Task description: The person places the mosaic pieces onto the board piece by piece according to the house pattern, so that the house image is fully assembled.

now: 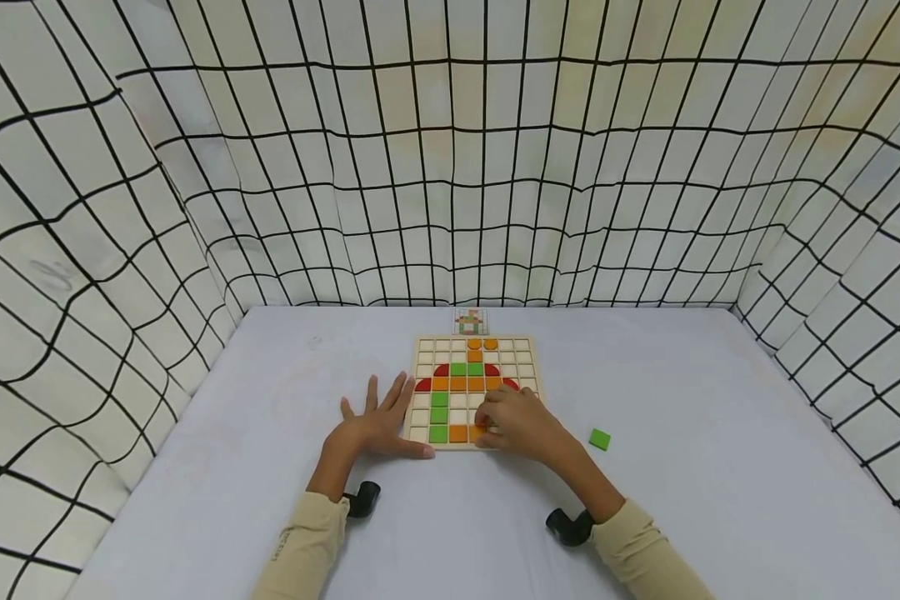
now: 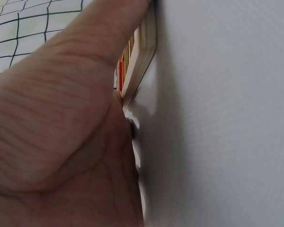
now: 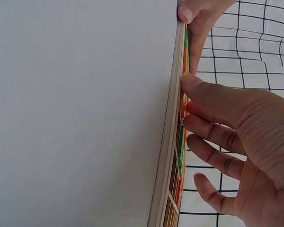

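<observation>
A square wooden grid board (image 1: 525, 357) lies on the table with orange, green and red tiles set in its cells. My left hand (image 1: 378, 427), fingers spread and straight, rests at the board's left edge, its thumb along the near left corner. Over the lower right part of the board, my right hand (image 1: 525, 423) has thumb and index finger at an orange square tile (image 1: 477, 432) in the nearest row. In the right wrist view the thumb and fingertips meet at that orange tile (image 3: 182, 100), while the other fingers are loosely bent. Several cells lie hidden beneath this hand.
A loose green square tile (image 1: 600, 439) lies on the white table (image 1: 645, 367), right of the board. Behind the board stands a small pattern card (image 1: 471, 321). White sheets with a black grid (image 1: 487, 208) enclose the table's back and sides.
</observation>
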Tool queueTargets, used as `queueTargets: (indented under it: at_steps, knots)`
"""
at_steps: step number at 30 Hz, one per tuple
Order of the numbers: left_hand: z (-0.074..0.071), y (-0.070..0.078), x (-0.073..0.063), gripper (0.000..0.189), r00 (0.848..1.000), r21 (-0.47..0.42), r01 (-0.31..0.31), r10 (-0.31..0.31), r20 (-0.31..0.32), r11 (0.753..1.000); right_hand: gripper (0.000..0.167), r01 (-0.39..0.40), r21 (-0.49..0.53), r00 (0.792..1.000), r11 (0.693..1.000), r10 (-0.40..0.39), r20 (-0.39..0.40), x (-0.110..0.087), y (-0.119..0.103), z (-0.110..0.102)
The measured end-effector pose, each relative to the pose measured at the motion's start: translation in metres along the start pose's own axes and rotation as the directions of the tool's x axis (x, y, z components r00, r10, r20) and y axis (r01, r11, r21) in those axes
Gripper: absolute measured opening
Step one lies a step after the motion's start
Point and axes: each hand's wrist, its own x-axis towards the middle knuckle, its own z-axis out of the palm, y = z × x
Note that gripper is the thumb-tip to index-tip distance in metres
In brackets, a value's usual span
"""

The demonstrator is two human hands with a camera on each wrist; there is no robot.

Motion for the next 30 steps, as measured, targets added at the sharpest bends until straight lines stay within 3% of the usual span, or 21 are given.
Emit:
queueTargets:
  at_steps: [22,30]
  knots:
    - [-0.003,0.004,-0.006,0.125,1.0,-0.027,0.005,-0.005,-0.004,1.0,0.023,-0.001,-0.02,0.996,1.0,0.0,-0.086,-0.01,0.009,-0.009]
    - [-0.002,0.005,-0.008,0.124,1.0,-0.028,-0.008,0.008,-0.016,1.0,0.024,-0.066,0.009,0.992,0.998,0.067,-0.109,-0.028,0.024,-0.02]
